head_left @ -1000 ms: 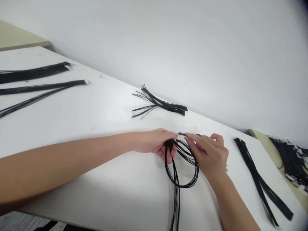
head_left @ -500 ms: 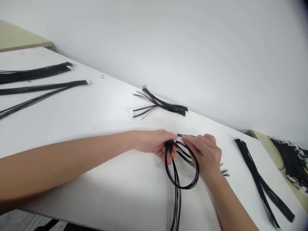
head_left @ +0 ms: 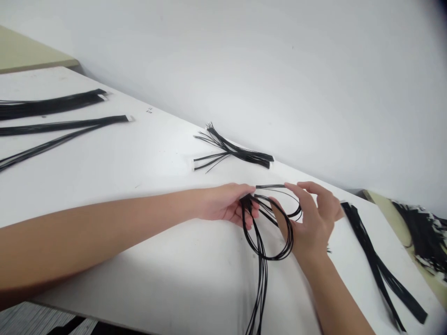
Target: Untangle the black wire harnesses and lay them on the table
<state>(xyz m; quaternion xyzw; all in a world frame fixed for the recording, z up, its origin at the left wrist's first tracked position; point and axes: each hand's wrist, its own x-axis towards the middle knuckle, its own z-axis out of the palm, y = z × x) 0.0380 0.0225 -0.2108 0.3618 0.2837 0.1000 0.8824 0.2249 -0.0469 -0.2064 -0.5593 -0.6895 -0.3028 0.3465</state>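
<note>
My left hand (head_left: 232,202) is closed on the connector end of a black wire harness (head_left: 260,260), thumb on top. Wires loop out to the right of it, and a longer bundle hangs down over the white table. To the right, my right hand (head_left: 309,214) has its thumb and fingers spread around the loops. Its index fingertip touches upper wires that run out from the connector, and its thumb passes behind a loop. Nothing is gripped between those fingers.
Another black harness (head_left: 240,152) lies by the table's back edge. More black cables (head_left: 56,104) lie at the left, and a folded cable (head_left: 373,256) at the right. A dark cable pile (head_left: 424,232) is on a yellowish surface (head_left: 380,197) beyond.
My right hand has moved slightly up and right, away from the connector, and its fingers have spread. The loops have shifted a little. My left hand keeps its hold.
</note>
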